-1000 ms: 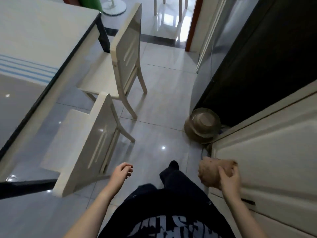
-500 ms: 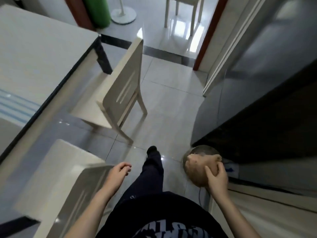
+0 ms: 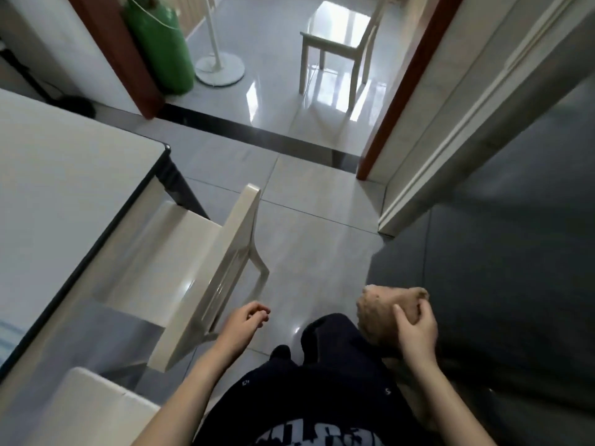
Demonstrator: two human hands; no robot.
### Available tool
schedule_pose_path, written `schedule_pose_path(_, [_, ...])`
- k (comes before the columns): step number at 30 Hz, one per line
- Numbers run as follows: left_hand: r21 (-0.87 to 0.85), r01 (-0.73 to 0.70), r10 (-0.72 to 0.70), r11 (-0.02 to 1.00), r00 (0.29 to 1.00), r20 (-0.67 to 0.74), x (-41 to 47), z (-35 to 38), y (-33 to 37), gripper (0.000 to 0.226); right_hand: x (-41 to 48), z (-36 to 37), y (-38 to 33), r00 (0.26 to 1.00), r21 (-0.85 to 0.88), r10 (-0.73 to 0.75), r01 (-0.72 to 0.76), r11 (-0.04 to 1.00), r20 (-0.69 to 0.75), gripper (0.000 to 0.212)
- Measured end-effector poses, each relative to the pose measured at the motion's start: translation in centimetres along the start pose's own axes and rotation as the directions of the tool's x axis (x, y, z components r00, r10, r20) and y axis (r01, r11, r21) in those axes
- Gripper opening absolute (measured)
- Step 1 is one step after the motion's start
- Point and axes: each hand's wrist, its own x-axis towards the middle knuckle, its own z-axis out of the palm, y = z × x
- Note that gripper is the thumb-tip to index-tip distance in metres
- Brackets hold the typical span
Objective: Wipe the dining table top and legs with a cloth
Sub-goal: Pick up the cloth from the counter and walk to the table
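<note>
Right hand (image 3: 415, 329) fingers clamped on the balled cloth (image 3: 380, 313); left hand (image 3: 246, 320) loosely curled, empty. Tabletop (image 3: 64, 194) unwiped — chair (image 3: 206, 278) at its near edge risks snagging passage.

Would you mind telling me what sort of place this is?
Most likely a home dining area: a dining table with a cream chair tucked under it, glossy tiled floor, and a doorway to another room.
</note>
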Motion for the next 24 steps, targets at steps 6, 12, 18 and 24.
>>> schedule_pose_path(6, [-0.152,0.155,-0.178,0.976,0.972,-0.155,5.7,-0.9,-0.2,0.019,12.4,7.5,-7.6,0.964,-0.051,-0.107,0.123,0.991,0.243,0.010])
schedule_pose_path(12, [-0.358,0.209,-0.313,0.910,0.912,-0.266,13.3,1.8,7.2,0.025,24.5,9.9,-13.8,0.907,-0.053,-0.126,0.161,0.986,0.402,0.015])
schedule_pose_path(18, [-0.281,0.104,-0.173,0.954,0.957,-0.234,22.9,2.9,19.5,0.026,35.5,9.8,-17.7,0.911,-0.108,-0.055,0.108,0.988,0.408,0.023])
schedule_pose_path(24, [-0.304,0.088,-0.187,0.948,0.931,-0.313,30.2,0.0,26.2,0.021,44.3,9.9,-21.3,0.947,-0.132,-0.002,0.047,0.990,0.322,0.024])
